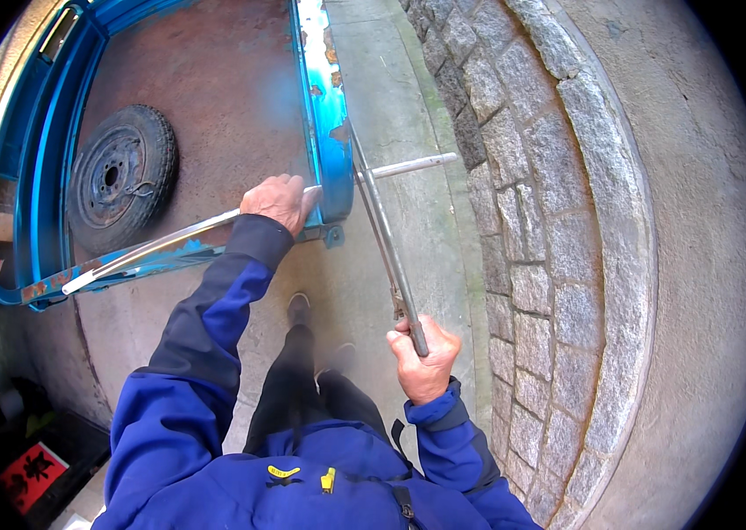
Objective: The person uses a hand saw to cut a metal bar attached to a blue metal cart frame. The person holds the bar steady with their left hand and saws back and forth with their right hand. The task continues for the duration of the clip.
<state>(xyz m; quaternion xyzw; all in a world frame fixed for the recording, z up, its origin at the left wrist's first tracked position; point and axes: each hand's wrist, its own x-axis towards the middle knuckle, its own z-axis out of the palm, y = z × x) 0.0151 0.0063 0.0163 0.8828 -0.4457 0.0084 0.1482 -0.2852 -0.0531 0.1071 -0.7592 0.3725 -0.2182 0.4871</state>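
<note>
A long pale metal pole (188, 231) lies slantwise along the end of the blue cart (331, 168), and its far right end sticks out past the cart's side. My left hand (278, 203) is closed over this pole near the cart's corner. My right hand (426, 358), low on the right, is wrapped round the near end of a grey metal pipe (391, 247). From my fist the pipe runs up along the cart's outer side and crosses the pole. A small fitting beside the pipe, next to my fingers, is too small to make out.
In the cart a spare wheel (117, 177) with a black tyre leans near the left side, on the rusty bed (214, 79). A stone-block wall (536, 283) curves along the right of the concrete ground. Red printed sheets (33, 477) are at lower left.
</note>
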